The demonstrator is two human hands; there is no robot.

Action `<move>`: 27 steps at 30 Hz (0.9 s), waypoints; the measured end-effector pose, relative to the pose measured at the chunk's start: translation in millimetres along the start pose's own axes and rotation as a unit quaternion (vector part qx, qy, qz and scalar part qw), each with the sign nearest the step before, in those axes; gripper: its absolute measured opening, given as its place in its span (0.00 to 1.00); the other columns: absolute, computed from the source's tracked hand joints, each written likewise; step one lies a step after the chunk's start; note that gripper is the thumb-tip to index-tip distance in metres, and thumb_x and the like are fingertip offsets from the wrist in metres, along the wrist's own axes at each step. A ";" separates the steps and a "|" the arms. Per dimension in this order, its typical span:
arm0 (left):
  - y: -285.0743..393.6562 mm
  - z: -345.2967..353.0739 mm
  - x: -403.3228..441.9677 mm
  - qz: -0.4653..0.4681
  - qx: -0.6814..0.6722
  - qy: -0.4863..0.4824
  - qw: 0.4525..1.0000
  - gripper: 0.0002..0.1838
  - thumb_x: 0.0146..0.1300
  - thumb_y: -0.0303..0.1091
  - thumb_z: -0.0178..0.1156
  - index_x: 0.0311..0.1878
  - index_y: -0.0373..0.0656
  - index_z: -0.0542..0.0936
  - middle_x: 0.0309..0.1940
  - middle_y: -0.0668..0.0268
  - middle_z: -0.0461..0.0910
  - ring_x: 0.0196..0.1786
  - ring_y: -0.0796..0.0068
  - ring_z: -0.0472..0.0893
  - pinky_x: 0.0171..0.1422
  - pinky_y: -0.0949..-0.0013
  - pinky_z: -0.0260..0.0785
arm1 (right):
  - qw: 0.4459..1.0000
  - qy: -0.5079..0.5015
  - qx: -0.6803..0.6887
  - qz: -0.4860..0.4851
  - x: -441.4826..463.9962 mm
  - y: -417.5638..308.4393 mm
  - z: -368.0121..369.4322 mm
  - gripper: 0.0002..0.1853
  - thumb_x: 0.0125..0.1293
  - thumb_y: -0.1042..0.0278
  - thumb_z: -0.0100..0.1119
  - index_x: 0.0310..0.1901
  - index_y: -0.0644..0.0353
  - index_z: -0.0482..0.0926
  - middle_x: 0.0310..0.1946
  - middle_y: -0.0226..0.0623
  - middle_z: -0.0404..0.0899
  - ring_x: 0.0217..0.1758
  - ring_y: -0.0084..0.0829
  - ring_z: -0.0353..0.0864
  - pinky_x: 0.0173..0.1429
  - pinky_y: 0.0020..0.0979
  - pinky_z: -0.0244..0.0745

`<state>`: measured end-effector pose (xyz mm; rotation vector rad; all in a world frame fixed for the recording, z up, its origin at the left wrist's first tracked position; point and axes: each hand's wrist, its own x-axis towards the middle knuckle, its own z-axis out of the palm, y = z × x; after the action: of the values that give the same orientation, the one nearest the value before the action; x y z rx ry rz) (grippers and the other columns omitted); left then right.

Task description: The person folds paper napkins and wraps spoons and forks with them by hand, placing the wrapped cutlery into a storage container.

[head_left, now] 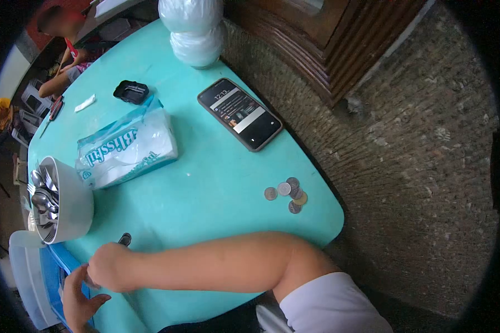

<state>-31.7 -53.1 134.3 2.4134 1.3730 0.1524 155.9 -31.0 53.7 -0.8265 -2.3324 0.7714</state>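
My right forearm reaches across the table, and my right hand (110, 267) is closed at the lower left, its fingertips turned away from view. Just below it, my left hand (79, 301) has its thumb spread from curved fingers, whose tips meet the right hand. Whatever may be between the hands is hidden. Behind my right wrist pokes out a small dark, shiny-edged object (125, 239); its full shape is covered. Both hands are beside a blue plastic container (54, 277) with a clear lid (29, 280). A white tub (75, 202) of spoons and forks (45, 198) stands beyond them.
On the turquoise table (205, 188) lie a tissue pack (128, 145), a phone (240, 114), several coins (284, 189), a black plastic tray (131, 92) and scissors (54, 110). Wrapped white bowls (194, 39) stand at the back. A person (66, 61) sits at the far left.
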 end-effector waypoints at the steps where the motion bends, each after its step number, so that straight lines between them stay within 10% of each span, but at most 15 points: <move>1: -20.0 10.0 -8.5 -0.007 -0.040 -0.003 0.999 0.32 0.36 0.22 0.76 0.49 0.38 0.75 0.42 0.59 0.78 0.44 0.65 0.79 0.45 0.65 0.72 | 0.999 -0.025 -0.027 -0.016 0.3 -5.3 4.4 0.07 0.51 0.68 0.57 0.26 0.60 0.82 0.26 0.44 0.83 0.30 0.44 0.83 0.34 0.42 0.77; 5: -60.3 27.2 -34.1 -0.075 -0.094 -0.001 0.993 0.22 0.44 0.25 0.76 0.43 0.37 0.77 0.36 0.61 0.78 0.38 0.72 0.78 0.35 0.67 0.71 | 0.997 -0.037 -0.049 -0.053 -2.3 -11.6 13.0 0.06 0.51 0.69 0.57 0.24 0.61 0.81 0.27 0.45 0.82 0.31 0.44 0.83 0.33 0.43 0.78; 12: 14.3 17.1 -13.1 0.014 0.030 -0.024 0.999 0.06 0.45 0.23 0.67 0.26 0.38 0.77 0.21 0.56 0.76 0.28 0.53 0.78 0.33 0.61 0.68 | 0.991 -0.122 0.045 -0.001 -6.0 -25.2 12.2 0.09 0.56 0.69 0.54 0.26 0.61 0.82 0.27 0.46 0.82 0.30 0.43 0.83 0.32 0.42 0.77; 19: 27.6 26.2 -27.8 0.081 0.188 0.041 0.978 0.07 0.50 0.28 0.61 0.34 0.42 0.81 0.34 0.61 0.84 0.37 0.58 0.82 0.44 0.57 0.72 | 0.891 -0.262 0.346 0.131 3.8 2.5 12.5 0.15 0.65 0.60 0.53 0.30 0.61 0.84 0.26 0.47 0.82 0.32 0.46 0.83 0.34 0.44 0.76; 22: 29.1 24.5 -29.4 0.038 0.125 0.013 0.991 0.08 0.51 0.27 0.61 0.36 0.41 0.80 0.36 0.59 0.83 0.39 0.54 0.81 0.47 0.55 0.73 | 0.984 -0.153 0.095 0.009 -7.8 -10.7 15.1 0.12 0.63 0.65 0.50 0.33 0.61 0.84 0.31 0.49 0.83 0.34 0.47 0.83 0.38 0.46 0.76; 27: 16.7 15.8 -20.3 -0.015 0.093 -0.125 0.988 0.10 0.55 0.28 0.62 0.41 0.38 0.80 0.38 0.53 0.81 0.43 0.49 0.79 0.48 0.55 0.72 | 0.986 -0.118 -0.112 0.024 -17.5 -35.8 10.3 0.11 0.60 0.71 0.49 0.37 0.62 0.82 0.35 0.49 0.83 0.38 0.48 0.84 0.42 0.46 0.78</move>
<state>-24.5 -82.1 127.2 2.4571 1.3575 -0.2892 147.4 -69.6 65.2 -0.9337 -2.6547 0.6667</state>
